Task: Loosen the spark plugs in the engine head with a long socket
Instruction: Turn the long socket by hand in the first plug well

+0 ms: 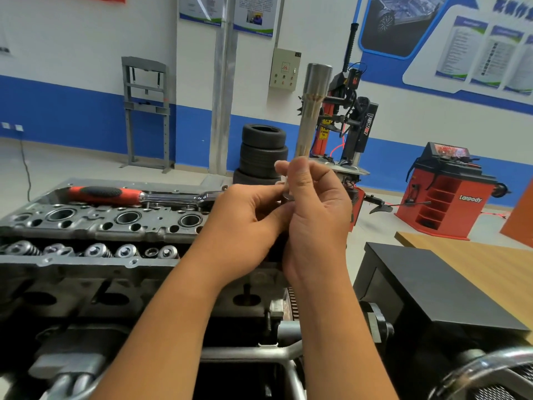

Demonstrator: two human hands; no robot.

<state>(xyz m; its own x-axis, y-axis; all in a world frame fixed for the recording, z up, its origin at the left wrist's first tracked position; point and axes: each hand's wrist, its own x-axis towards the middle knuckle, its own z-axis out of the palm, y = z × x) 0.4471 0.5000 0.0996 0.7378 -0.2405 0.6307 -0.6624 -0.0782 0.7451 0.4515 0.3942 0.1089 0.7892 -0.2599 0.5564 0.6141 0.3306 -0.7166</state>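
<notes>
**Two hands fit the long socket to the ratchet**

Both hands meet above the near end of the engine head [95,223]. The right hand [314,209] curls round the lower end of the long socket [311,111], which stands nearly upright, wide mouth upward. The left hand [248,215] curls in at the ratchet's head, though what its fingers grasp is hidden behind the right hand. Probably the socket's drive end is being pushed onto the ratchet [138,195], whose red-and-black handle lies along the far edge of the head; holding the socket upright keeps the joint in view.

Three open plug wells [127,217] show in a row on the head, with valve springs [98,251] below them. No spark plug can be seen down the wells. Behind stand stacked tyres [264,151], a tyre changer [350,119] and a red wheel balancer [450,194]; a black box [432,287] sits on the wooden worktop [490,261] to the right. Nothing blocks the wells but the forearms.
</notes>
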